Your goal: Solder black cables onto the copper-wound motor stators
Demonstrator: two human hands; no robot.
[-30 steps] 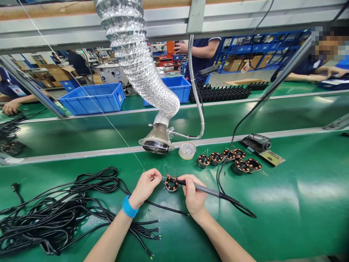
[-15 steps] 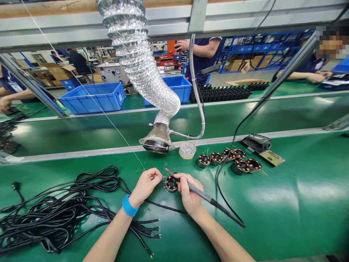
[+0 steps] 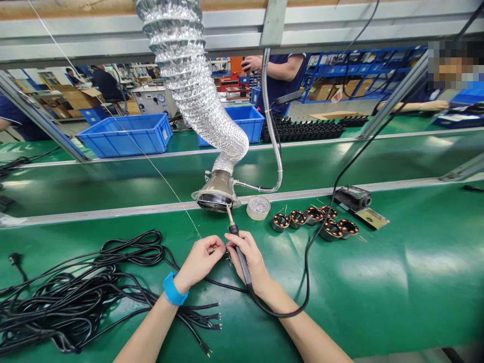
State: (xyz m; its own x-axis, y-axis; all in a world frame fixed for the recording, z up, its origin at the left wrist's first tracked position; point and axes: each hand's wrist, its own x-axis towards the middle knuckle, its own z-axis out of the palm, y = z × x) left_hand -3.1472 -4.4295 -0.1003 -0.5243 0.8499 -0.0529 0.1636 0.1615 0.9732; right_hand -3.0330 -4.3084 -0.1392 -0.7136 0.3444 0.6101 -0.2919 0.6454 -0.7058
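My right hand (image 3: 249, 259) is closed round the grey handle of a soldering iron (image 3: 242, 264), whose tip points up and away, just below the fume hood (image 3: 216, 194). My left hand (image 3: 202, 259) is pinched at the fingertips. A thin pale solder wire (image 3: 172, 190) slants down from the upper left and runs in behind that hand; exactly where the fingers grip it is hidden. Between the hands lies a small motor stator (image 3: 229, 256), mostly covered by my right fingers. A black cable (image 3: 227, 286) passes under both wrists.
Black power cables (image 3: 75, 302) lie heaped at the left. Several copper-wound stators (image 3: 280, 222) stand at the right, near a round tub (image 3: 258, 207) and a soldering iron stand (image 3: 359, 201). The iron's cord (image 3: 307, 272) loops over my right forearm. A foil duct (image 3: 196, 91) hangs overhead.
My right hand has turned the iron from pointing left over the stator to pointing up and away. It has shifted left, now covering most of the stator. My left hand stays pinched in nearly the same place.
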